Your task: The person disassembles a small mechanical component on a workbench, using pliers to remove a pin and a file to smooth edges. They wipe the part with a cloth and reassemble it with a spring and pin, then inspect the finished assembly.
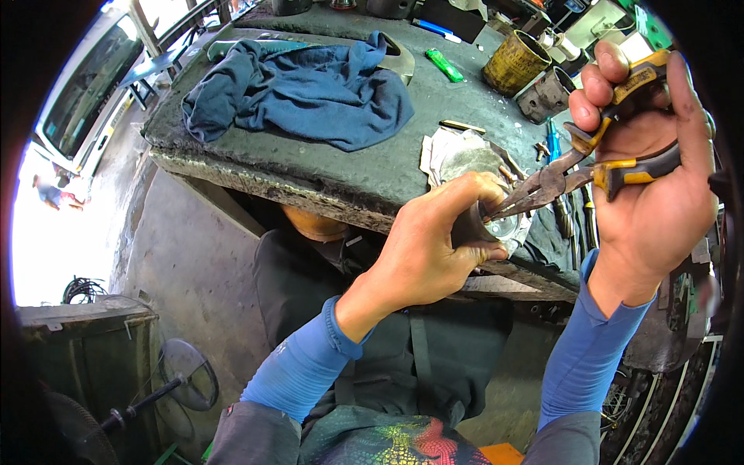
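My left hand point(418, 242) grips a round, hollow metal part point(467, 226) at the bench's front edge, thumb on one side and fingers on the other. Much of this part is covered by the hand. In my right hand point(655, 205) are long-nose pliers point(552, 180) with yellow and black handles, which stand spread apart between the fingers and palm. The jaws point left and down, with their tips at the opening of the metal part; whether they pinch anything cannot be made out. Behind the part lies a crumpled, stained pale rag or paper point(446, 151).
On the dark workbench point(271, 172) lie a blue cloth point(310, 97), a green object point(444, 66) and a blue pen point(435, 29). A yellowish cylinder point(511, 66) and a grey one point(545, 94) stand back right. A wheel-shaped disc point(188, 375) is low at left.
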Action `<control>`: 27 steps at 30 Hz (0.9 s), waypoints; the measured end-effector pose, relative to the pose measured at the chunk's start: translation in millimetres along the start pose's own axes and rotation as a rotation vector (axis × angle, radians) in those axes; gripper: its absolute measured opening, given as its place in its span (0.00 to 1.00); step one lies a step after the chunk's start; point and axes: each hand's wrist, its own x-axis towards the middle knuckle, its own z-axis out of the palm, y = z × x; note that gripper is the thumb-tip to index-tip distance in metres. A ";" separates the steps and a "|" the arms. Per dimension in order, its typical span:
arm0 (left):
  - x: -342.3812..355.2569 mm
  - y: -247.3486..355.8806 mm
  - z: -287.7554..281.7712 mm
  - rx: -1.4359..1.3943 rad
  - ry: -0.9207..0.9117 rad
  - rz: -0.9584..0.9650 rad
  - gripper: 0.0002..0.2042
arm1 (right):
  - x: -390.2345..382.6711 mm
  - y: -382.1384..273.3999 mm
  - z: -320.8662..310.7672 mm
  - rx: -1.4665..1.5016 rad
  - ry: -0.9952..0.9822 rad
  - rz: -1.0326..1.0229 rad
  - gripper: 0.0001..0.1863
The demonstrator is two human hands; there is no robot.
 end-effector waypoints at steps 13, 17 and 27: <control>2.1 1.1 -0.4 -0.003 0.012 0.042 0.28 | -11.5 2.8 15.9 -0.103 0.037 -0.100 0.28; 2.8 1.7 -1.1 -0.046 -0.009 -0.006 0.26 | -12.4 -1.6 14.6 -0.117 0.017 -0.138 0.31; 9.0 -3.8 -11.6 -0.128 -0.148 -0.105 0.22 | 5.8 -8.7 -22.0 0.127 -0.182 -0.065 0.29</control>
